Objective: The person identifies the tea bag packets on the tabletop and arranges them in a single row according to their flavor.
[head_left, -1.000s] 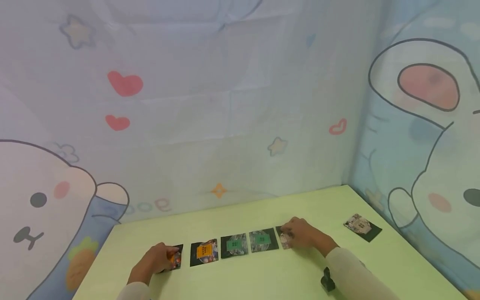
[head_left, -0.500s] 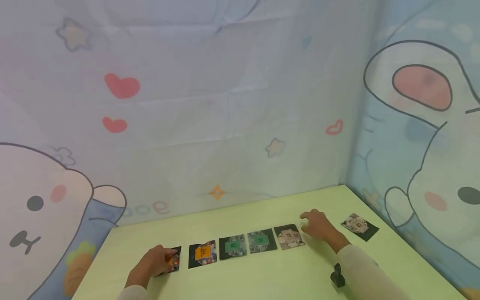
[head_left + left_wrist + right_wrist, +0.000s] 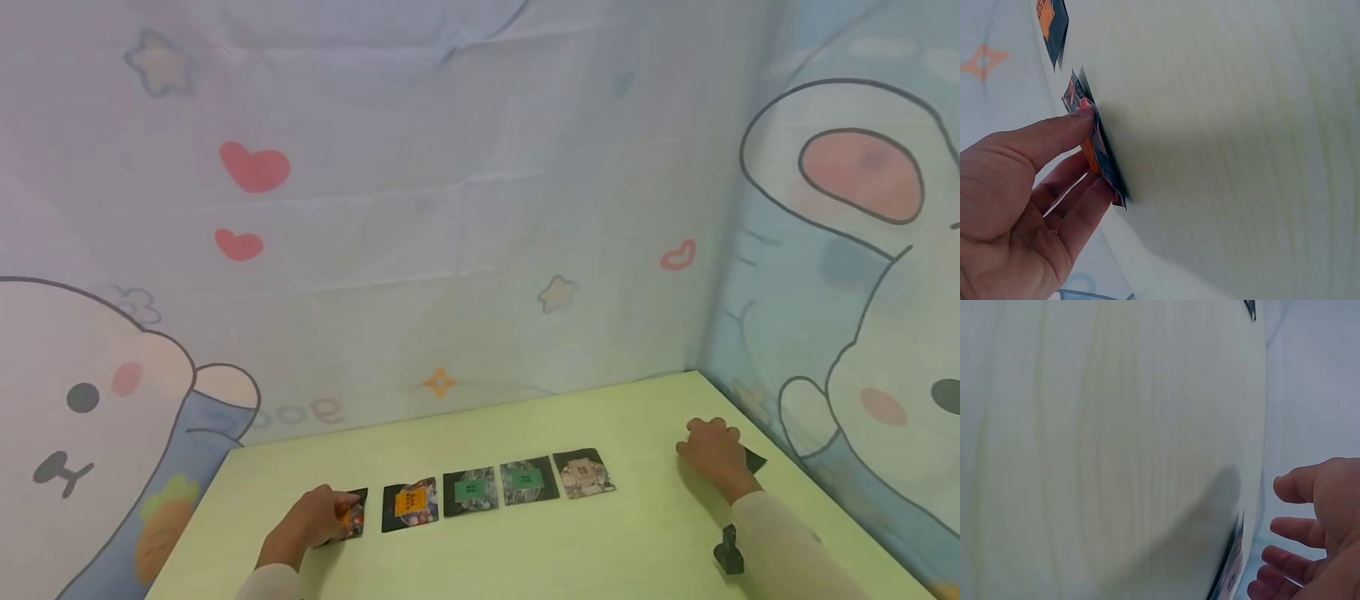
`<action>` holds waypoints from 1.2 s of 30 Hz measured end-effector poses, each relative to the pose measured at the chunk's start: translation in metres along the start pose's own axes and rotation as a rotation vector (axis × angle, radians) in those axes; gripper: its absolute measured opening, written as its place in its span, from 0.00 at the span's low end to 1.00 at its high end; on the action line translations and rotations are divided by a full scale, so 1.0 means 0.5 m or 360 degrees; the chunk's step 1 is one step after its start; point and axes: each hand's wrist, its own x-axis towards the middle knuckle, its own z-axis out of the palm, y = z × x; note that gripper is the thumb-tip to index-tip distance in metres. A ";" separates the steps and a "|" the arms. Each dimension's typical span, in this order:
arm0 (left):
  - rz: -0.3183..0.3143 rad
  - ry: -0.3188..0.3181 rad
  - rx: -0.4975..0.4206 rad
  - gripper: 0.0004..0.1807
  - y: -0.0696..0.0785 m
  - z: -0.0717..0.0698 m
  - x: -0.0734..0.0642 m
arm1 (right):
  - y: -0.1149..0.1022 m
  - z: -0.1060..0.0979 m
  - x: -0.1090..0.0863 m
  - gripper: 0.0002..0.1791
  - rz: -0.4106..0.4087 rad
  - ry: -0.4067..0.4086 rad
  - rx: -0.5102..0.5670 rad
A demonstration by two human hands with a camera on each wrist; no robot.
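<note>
My left hand [image 3: 306, 521] holds a flat, dark packet with an orange label [image 3: 1100, 150] at the left end of a row on the table. In the left wrist view, thumb and fingers pinch it at its edges, close to the tabletop. My right hand [image 3: 714, 454] is above another dark packet [image 3: 754, 459] at the far right, hiding most of it. The right wrist view shows the fingers loosely spread, apart from that packet [image 3: 1232, 569], with nothing between them.
Along the row lie an orange-labelled packet [image 3: 410, 504], two green-labelled packets [image 3: 470, 492] [image 3: 529, 481] and a beige-labelled packet [image 3: 583, 473]. A black device [image 3: 727, 552] sits by my right sleeve. Printed cloth [image 3: 450, 317] stands behind the pale green table [image 3: 480, 558].
My right hand has let go of the beige-labelled packet in the row and moved right, over the far-right packet. The left hand keeps its hold in the same place.
</note>
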 end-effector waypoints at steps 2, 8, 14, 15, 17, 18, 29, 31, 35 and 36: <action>0.0011 0.0003 0.0007 0.29 -0.002 0.001 0.002 | 0.022 -0.003 -0.002 0.23 0.0026 0.0008 0.0022; 0.0005 -0.0007 0.0013 0.29 -0.004 0.003 0.004 | 0.065 -0.006 -0.011 0.23 0.0087 -0.0029 0.0041; -0.0011 -0.0023 0.0006 0.29 -0.004 0.004 -0.001 | 0.075 -0.004 -0.010 0.23 0.0102 -0.0018 0.0031; -0.0007 -0.0022 0.0004 0.29 -0.004 0.004 -0.001 | 0.075 -0.003 -0.009 0.23 0.0099 -0.0012 0.0032; -0.0003 -0.0013 0.0006 0.29 -0.003 0.003 0.000 | 0.077 -0.002 -0.006 0.24 0.0089 -0.0014 0.0033; -0.0005 -0.0008 0.0005 0.29 -0.003 0.003 0.001 | 0.078 -0.001 -0.004 0.24 0.0089 -0.0021 0.0034; -0.0042 -0.0010 0.0004 0.30 0.000 0.000 0.004 | 0.096 -0.002 0.009 0.27 -0.0007 -0.0111 -0.0004; -0.0053 -0.0022 0.0010 0.30 0.001 0.000 0.006 | 0.096 -0.003 0.012 0.26 -0.0048 -0.0107 -0.0032; -0.0070 -0.0025 0.0015 0.30 -0.002 0.001 0.009 | 0.094 -0.005 0.015 0.25 -0.0091 -0.0090 -0.0049; -0.0046 -0.0016 0.0024 0.30 -0.003 0.001 0.010 | 0.093 -0.005 0.016 0.26 -0.0098 -0.0085 -0.0046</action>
